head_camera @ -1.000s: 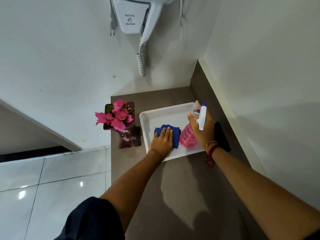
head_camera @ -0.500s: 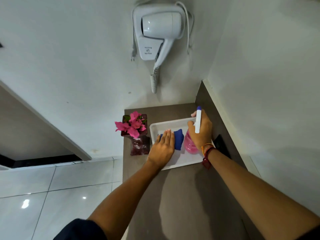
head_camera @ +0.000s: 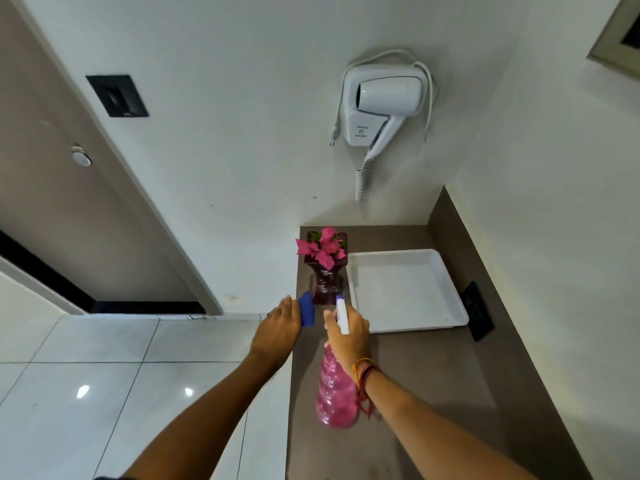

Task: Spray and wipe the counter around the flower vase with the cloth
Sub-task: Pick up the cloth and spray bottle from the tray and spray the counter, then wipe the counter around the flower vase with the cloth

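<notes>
A dark red flower vase [head_camera: 326,284] with pink flowers stands at the far left of the brown counter [head_camera: 422,382]. My right hand [head_camera: 348,332] grips a pink spray bottle [head_camera: 335,393] with a white nozzle, held above the counter just in front of the vase, nozzle toward it. My left hand [head_camera: 280,329] holds a folded blue cloth [head_camera: 306,308] at the counter's left edge, beside the vase's base.
A white tray [head_camera: 405,289] lies on the counter right of the vase with nothing in it. A black object [head_camera: 478,310] sits against the right wall. A wall-mounted hair dryer [head_camera: 381,105] hangs above. White tiled floor lies left of the counter.
Both hands have come out of the tray, the left lifting the blue cloth, the right lifting the spray bottle, and moved left and nearer to the front of the vase. The view has tilted up.
</notes>
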